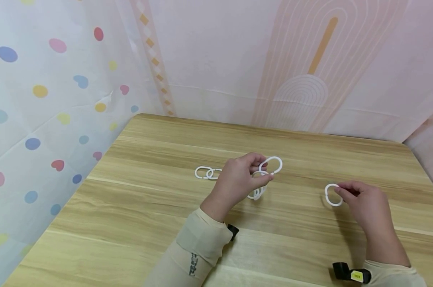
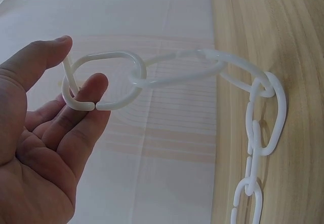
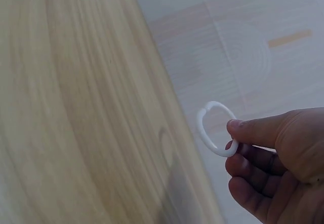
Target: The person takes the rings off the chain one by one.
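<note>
In the head view, my left hand (image 1: 236, 177) pinches the end of a white plastic chain (image 1: 281, 164) between thumb and fingers, above the table. The left wrist view shows that chain (image 2: 284, 112) of several oval links running from the fingers down to the wood; each link there that shows its side has a small gap. Part of it (image 1: 196, 172) lies on the table left of the hand, partly hidden behind it. To the right, my right hand (image 1: 370, 205) pinches a single loose white chain link (image 1: 326, 195) by thumb and forefinger, apart from the chain.
Under both hands is a wood-grain table (image 1: 130, 223). A patterned curtain (image 1: 216, 59) hangs along its far edge, and a dotted one (image 1: 19, 167) hangs along the left. Black wrist straps with small fittings (image 1: 341, 271) sit at the sleeves.
</note>
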Demonstrator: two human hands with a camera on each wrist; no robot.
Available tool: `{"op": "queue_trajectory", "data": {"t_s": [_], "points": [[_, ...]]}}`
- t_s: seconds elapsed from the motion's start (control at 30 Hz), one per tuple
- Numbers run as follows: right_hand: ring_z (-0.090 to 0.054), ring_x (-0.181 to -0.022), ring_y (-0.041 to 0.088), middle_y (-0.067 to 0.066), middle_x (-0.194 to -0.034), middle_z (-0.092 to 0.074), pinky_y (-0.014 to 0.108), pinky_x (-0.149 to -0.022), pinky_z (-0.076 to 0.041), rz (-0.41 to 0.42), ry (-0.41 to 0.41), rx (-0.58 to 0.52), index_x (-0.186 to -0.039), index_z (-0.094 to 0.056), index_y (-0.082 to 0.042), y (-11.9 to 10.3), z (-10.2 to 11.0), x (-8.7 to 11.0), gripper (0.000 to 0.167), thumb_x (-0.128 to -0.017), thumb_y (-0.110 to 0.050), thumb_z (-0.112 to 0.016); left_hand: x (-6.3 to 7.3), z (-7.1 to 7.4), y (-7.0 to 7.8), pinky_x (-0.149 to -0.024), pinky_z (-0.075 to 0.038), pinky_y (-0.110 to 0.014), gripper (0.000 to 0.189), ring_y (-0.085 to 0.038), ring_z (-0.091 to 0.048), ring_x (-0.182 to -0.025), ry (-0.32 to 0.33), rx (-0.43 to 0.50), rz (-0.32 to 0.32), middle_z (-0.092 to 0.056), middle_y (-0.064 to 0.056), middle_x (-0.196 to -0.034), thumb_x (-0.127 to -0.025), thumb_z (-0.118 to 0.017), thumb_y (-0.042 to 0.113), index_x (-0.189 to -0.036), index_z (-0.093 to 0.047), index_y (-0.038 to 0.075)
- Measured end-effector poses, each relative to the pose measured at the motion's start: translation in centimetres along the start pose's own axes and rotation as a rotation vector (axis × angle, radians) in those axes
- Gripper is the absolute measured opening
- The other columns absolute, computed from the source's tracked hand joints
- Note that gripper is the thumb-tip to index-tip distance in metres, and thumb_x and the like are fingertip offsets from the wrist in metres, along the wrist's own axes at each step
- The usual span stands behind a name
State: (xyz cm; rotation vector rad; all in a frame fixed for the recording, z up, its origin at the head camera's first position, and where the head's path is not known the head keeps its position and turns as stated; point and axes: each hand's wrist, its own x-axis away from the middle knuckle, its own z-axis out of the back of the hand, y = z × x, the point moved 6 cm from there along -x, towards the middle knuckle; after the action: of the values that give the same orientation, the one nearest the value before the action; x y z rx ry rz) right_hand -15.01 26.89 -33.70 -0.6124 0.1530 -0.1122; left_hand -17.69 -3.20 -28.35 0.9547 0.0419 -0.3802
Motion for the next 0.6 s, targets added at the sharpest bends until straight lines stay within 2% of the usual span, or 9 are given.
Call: {"op": "queue_trajectory", "data": {"t_s": [0.3, 0.47, 0.6], "points": [[-0.063, -0.08, 0.019, 0.016, -0.091, -0.075, 0.029, -0.063, -0.044, 0.026, -0.01, 0.052, -0.096, -0.078, -0.001, 1.2, -0.1, -0.3, 0.019, -0.094, -0.019, -0.072, 0.0, 0.0, 0.2, -0.08, -0.053, -0.019, 0.034, -0.008, -0.072, -0.097, 0.012, -0.017, -0.02, -0.075, 0.0, -0.107, -0.085, -0.082, 0.022, -0.114, -0.07, 0.009], [-0.063, -0.083, 0.021, 0.015, -0.091, -0.074, 0.033, -0.066, -0.045, 0.018, -0.057, 0.055, -0.094, -0.078, -0.001, 1.8, -0.6, -0.4, 0.016, -0.092, -0.016, -0.073, 0.0, 0.0, 0.2, -0.081, -0.053, -0.019, 0.035, -0.007, -0.071, -0.098, 0.012, -0.028, -0.015, -0.075, 0.002, -0.107, -0.085, -0.082, 0.023, -0.114, -0.07, 0.01], [-0.056, -0.075, 0.018, 0.01, -0.083, -0.071, 0.032, -0.062, -0.042, -0.023, -0.116, 0.066, -0.09, -0.075, -0.001, 2.5, -0.9, -0.4, 0.016, -0.093, -0.017, -0.072, 0.1, 0.0, 0.2, -0.081, -0.053, -0.02, 0.035, -0.007, -0.071, -0.098, 0.01, -0.029, -0.007, -0.075, 0.003, -0.107, -0.085, -0.082, 0.024, -0.115, -0.07, 0.01]]}}
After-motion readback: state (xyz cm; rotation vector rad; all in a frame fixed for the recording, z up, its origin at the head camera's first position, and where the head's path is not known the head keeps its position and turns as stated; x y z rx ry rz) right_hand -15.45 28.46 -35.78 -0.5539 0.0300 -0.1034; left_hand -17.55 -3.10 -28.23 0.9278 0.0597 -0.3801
